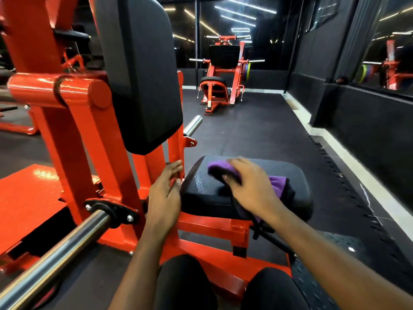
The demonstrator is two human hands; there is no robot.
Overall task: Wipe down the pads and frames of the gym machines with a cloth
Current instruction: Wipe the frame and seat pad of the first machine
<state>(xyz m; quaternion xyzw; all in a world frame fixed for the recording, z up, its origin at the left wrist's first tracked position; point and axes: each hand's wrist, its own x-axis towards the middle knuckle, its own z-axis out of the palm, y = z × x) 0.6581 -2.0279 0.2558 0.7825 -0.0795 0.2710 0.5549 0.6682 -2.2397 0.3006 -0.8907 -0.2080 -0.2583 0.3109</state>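
Orange painted steel machine frame [73, 142] at left. Left hand [164, 193] rests on frame upright, fingers straight, slightly apart. Black padded vinyl seat [201, 198] just beside. Purple-and-black cloth [220, 170] on seat; right hand [252, 186] presses down, fingers clamped on cloth.

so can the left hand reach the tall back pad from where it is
Probably yes: the left hand rests on the orange upright just below the back pad, nothing between them; the right hand grips the cloth.
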